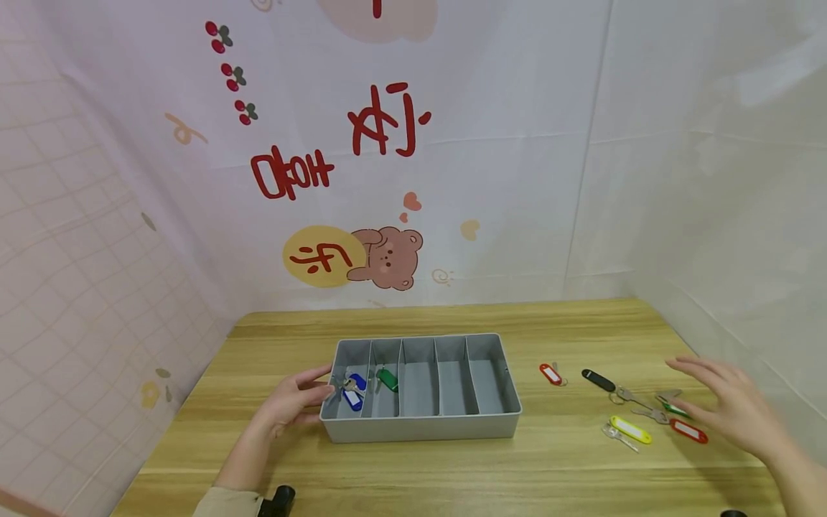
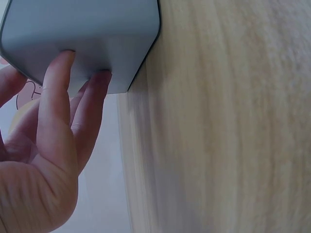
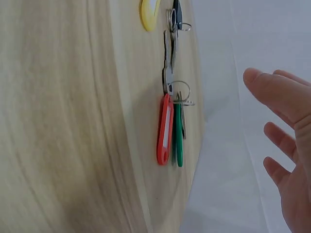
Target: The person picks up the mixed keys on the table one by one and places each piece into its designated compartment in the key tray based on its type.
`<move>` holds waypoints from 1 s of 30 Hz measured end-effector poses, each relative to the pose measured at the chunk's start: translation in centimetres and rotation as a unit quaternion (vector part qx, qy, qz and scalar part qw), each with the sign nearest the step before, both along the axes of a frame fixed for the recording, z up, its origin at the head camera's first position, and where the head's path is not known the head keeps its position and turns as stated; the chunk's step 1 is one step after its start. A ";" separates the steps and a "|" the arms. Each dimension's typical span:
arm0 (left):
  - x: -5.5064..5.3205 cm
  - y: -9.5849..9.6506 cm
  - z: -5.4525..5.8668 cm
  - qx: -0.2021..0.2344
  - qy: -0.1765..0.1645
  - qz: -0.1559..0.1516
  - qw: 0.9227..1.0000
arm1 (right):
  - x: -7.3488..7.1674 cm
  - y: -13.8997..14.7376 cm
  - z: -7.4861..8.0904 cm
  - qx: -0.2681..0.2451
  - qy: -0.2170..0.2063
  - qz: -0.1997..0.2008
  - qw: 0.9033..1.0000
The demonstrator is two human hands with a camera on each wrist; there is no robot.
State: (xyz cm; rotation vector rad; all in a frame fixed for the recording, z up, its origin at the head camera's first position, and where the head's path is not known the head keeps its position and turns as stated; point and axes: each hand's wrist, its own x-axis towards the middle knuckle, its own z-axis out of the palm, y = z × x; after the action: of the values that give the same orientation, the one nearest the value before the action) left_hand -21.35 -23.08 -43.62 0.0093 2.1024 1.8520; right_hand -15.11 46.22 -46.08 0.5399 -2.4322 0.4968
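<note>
My left hand (image 1: 292, 402) is at the left end of a grey divided box (image 1: 420, 429), its fingertips against the outer end wall (image 2: 82, 43). Keys with blue tags (image 1: 352, 399) lie in the leftmost compartment and a green-tagged key (image 1: 388, 379) in the one beside it. At the right, my right hand (image 1: 736, 409) hovers over loose keys, fingers spread and holding nothing. Nearest to it are a red-tagged key (image 3: 165, 128) and a green-tagged key (image 3: 179, 136), side by side on the table.
A yellow-tagged key (image 1: 630, 429), a black-tagged key (image 1: 599, 380) and another red-tagged key (image 1: 550, 373) lie between the box and my right hand. The wooden table (image 1: 388, 481) is bounded by a printed cloth (image 1: 517, 179) behind and at the sides.
</note>
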 end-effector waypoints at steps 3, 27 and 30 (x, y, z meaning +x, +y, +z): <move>0.0 0.0 0.0 -0.001 0.000 0.002 1.000 | -0.1 0.5 -0.3 0.028 -0.013 -0.005 1.000; 0.0 0.0 -0.2 -0.013 0.002 0.018 1.000 | -1.3 2.1 -2.6 0.039 0.011 0.090 0.995; 0.0 0.0 -0.2 -0.013 0.001 0.018 1.000 | -1.4 2.2 -2.5 0.027 0.005 0.104 0.994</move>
State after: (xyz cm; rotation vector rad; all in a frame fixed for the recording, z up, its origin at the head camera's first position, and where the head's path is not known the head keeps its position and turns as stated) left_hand -21.36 -23.08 -43.86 -0.0343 2.1412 1.8464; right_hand -16.48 48.41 -48.62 0.8219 -2.3976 0.5112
